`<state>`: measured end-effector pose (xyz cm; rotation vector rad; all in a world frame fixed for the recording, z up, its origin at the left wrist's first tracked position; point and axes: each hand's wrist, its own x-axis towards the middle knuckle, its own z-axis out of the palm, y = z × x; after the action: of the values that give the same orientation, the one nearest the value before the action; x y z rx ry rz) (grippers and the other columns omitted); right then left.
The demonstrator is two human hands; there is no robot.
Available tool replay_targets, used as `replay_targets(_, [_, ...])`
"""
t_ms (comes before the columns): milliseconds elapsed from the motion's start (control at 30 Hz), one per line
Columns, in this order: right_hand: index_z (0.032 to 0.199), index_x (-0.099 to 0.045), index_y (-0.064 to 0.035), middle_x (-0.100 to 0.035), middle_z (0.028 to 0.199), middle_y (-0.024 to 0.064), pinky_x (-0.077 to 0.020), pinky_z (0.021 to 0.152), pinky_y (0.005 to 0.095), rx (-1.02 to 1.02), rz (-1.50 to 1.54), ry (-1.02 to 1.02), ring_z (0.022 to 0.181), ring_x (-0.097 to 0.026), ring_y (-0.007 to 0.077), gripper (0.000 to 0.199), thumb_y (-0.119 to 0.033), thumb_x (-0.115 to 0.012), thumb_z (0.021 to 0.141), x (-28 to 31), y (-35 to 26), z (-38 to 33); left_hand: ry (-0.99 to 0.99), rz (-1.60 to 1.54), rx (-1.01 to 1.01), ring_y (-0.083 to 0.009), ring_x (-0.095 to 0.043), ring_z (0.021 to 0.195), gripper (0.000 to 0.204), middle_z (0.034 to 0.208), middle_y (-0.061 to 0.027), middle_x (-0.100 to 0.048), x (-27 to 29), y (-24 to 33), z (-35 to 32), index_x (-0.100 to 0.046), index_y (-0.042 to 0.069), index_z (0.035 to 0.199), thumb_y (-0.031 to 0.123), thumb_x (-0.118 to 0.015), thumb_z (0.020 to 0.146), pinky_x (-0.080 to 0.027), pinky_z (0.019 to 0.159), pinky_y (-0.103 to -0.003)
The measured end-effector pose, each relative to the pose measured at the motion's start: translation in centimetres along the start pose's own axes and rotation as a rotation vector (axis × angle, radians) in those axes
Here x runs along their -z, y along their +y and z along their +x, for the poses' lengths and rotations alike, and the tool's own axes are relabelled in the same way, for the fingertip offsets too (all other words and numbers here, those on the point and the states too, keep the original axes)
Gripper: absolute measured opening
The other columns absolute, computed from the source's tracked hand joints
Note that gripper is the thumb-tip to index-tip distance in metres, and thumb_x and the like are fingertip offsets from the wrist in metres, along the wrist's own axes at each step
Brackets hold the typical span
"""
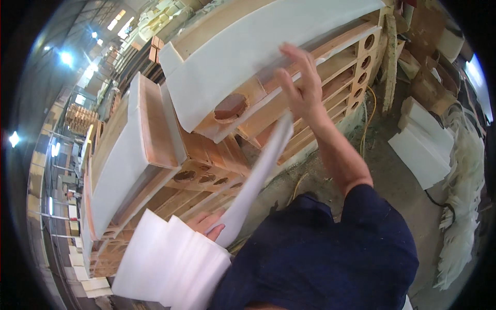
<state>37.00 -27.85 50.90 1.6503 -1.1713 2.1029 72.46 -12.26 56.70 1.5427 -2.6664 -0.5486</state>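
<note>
A white foam strip (256, 178) is pinched in the left hand (206, 223), seemingly to keep it off the floor; spread right hand (302, 85) fingers are pressed on a foam sheet (243, 57) over the wooden frame (310, 77), seemingly smoothing it.

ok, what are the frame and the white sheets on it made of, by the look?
Frame: looks like bare wood or plywood, tan and unfinished, with round holes cut through the panels. White sheet under the right hand: probably soft foam, matt, thick at the edge, following the curved top. Strip in the left hand: the same white stuff, thin and bending freely. Stacked pieces below look alike.
</note>
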Motion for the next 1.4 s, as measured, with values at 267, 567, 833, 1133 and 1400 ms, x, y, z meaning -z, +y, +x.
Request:
replay_targets(267, [0.143,-0.038,-0.0166,-0.028,0.148,0.0180,-0.0039,0.112,0.0616,0.259,-0.527,-0.261,0.140,-0.022,0.0368,0.076,-0.060,-0.058,0.083,-8.6,-4.1,4.5,-0.026,-0.038,-0.020,-0.0315,-0.064,0.086,0.044,0.098,-0.0162,-0.063,0.2,-3.1,0.1,-0.060,0.007,0.123,0.020,-0.072,0.082,-0.052,0.071,-0.036])
replay_targets(567, [0.146,-0.027,-0.0014,-0.029,0.151,0.0203,-0.0096,0.116,0.0463,-0.040,-0.036,-0.172,0.140,-0.027,0.0329,0.073,-0.055,-0.028,0.097,2.0,-4.6,1.3,0.069,-0.183,-0.147,-0.0309,-0.065,0.078,0.042,0.099,-0.0144,-0.064,0.0,-7.7,-0.8,-0.059,0.013,0.124,0.018,-0.070,0.084,-0.052,0.065,-0.037])
replay_targets(833, [0.131,-0.045,0.0013,-0.062,0.111,0.0125,-0.0484,0.085,0.0301,-0.682,0.471,-0.202,0.100,-0.060,0.0169,0.045,-0.026,-0.056,0.097,2.1,-6.8,-10.5,0.226,-0.115,-0.173,-0.0288,-0.065,0.098,0.055,0.114,-0.0211,-0.063,0.4,-7.9,1.4,-0.049,0.004,0.133,0.005,-0.069,0.082,-0.051,0.087,-0.036])
replay_targets(1133, [0.099,-0.065,-0.0040,-0.066,0.094,0.0071,-0.0513,0.069,0.0288,-0.709,0.206,0.124,0.089,-0.060,0.0160,0.028,-0.026,-0.072,0.084,-3.1,-3.5,-7.2,0.431,-0.190,0.085,-0.0274,-0.052,0.119,0.058,0.133,-0.0204,-0.051,2.9,-4.7,3.6,-0.040,0.008,0.142,0.008,-0.061,0.088,-0.040,0.102,-0.038])
replay_targets(1400, [0.092,-0.068,-0.0088,-0.064,0.084,0.0056,-0.0395,0.086,0.0359,-0.505,-0.028,0.123,0.091,-0.054,0.0235,0.024,-0.027,-0.074,0.078,-4.5,-1.3,-5.3,0.473,-0.031,0.139,-0.0292,-0.052,0.120,0.053,0.134,-0.0182,-0.052,3.6,-3.3,4.9,-0.043,0.013,0.142,0.019,-0.060,0.092,-0.040,0.102,-0.041])
